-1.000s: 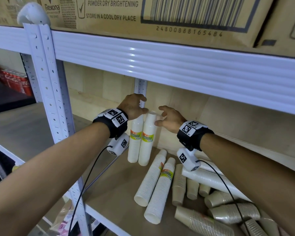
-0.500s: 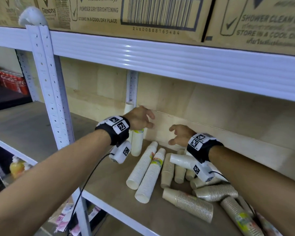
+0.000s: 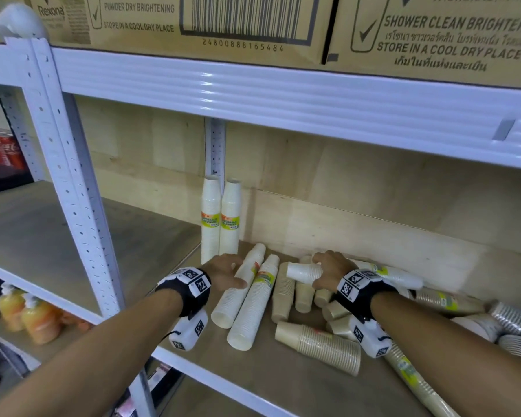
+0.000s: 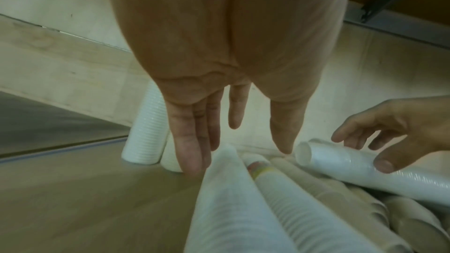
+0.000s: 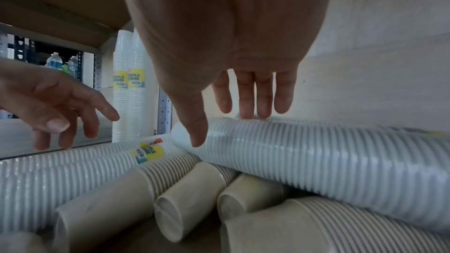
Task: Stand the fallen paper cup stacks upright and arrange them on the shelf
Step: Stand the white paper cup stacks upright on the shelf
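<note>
Two white paper cup stacks [image 3: 220, 218] stand upright side by side at the back of the wooden shelf [image 3: 283, 386]. Two fallen white stacks [image 3: 244, 299] lie in front of them. My left hand [image 3: 235, 275] hovers over the left one with straight fingers [image 4: 192, 153], holding nothing. My right hand [image 3: 325, 269] reaches over another fallen white stack [image 5: 316, 153], which lies across beige stacks [image 3: 283, 296]. Its fingertips [image 5: 255, 111] touch the top of that stack and the thumb lies on the near side, without closing round it.
More fallen beige and white stacks [image 3: 322, 344] are piled to the right. A white metal post [image 3: 73, 191] stands at the left and a white shelf beam [image 3: 283, 100] runs overhead under cardboard boxes [image 3: 223, 25]. Orange bottles [image 3: 30, 317] sit on the shelf below.
Both hands have left the tops of the two upright stacks and come down to the fallen stacks. The upright stacks now stand alone.
</note>
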Demonstrator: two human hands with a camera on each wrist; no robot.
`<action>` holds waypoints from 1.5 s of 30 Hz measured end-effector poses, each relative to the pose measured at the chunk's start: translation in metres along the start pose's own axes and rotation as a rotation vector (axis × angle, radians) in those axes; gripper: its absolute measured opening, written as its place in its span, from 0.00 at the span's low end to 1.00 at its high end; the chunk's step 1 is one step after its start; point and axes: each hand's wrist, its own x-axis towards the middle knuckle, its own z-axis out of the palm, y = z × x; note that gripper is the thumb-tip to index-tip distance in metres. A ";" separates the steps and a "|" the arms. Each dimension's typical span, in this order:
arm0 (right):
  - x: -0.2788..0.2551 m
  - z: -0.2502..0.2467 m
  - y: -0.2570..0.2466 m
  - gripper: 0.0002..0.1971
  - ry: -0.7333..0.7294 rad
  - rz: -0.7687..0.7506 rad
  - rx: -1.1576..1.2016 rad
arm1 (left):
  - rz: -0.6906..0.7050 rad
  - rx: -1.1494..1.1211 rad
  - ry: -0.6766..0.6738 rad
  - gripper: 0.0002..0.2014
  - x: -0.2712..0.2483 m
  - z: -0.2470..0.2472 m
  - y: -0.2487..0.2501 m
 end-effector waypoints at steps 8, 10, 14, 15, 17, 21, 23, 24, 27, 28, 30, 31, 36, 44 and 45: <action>-0.002 0.015 0.013 0.30 0.048 0.012 -0.072 | -0.058 0.077 -0.061 0.39 0.014 0.022 -0.024; -0.002 0.018 0.013 0.30 0.063 0.016 -0.091 | -0.073 0.068 -0.066 0.44 0.017 0.026 -0.028; 0.000 0.021 0.014 0.29 0.071 0.011 -0.117 | -0.120 -0.066 -0.120 0.51 0.021 0.030 -0.033; 0.000 0.021 0.014 0.29 0.071 0.008 -0.121 | -0.131 -0.096 -0.132 0.53 0.023 0.030 -0.035; 0.001 0.021 0.015 0.29 0.067 0.006 -0.128 | -0.142 -0.134 -0.145 0.54 0.026 0.030 -0.036; 0.001 0.019 0.016 0.30 0.055 -0.009 -0.149 | -0.141 -0.154 -0.143 0.54 0.025 0.028 -0.035; 0.000 0.016 0.016 0.30 0.049 -0.021 -0.149 | -0.147 -0.175 -0.146 0.51 0.022 0.027 -0.033; 0.000 0.015 0.016 0.30 0.051 -0.026 -0.142 | -0.151 -0.180 -0.147 0.49 0.022 0.026 -0.033; -0.004 0.007 0.015 0.30 0.085 -0.038 -0.116 | -0.155 -0.198 -0.136 0.44 0.018 0.022 -0.030; -0.006 0.003 0.014 0.30 0.100 -0.041 -0.104 | -0.153 -0.203 -0.132 0.43 0.017 0.020 -0.029; -0.008 -0.007 0.010 0.30 0.136 -0.052 -0.083 | -0.147 -0.218 -0.115 0.43 0.013 0.015 -0.025; -0.008 -0.013 0.007 0.30 0.152 -0.056 -0.070 | -0.141 -0.224 -0.099 0.44 0.010 0.012 -0.023; -0.009 -0.051 -0.016 0.30 0.233 -0.077 0.085 | -0.066 -0.214 0.022 0.34 0.000 -0.005 -0.013; 0.002 -0.114 -0.074 0.30 0.387 -0.099 0.389 | 0.053 -0.331 0.207 0.40 -0.015 -0.042 -0.003; 0.004 -0.118 -0.082 0.28 0.401 -0.096 0.446 | 0.068 -0.354 0.229 0.40 -0.017 -0.045 -0.002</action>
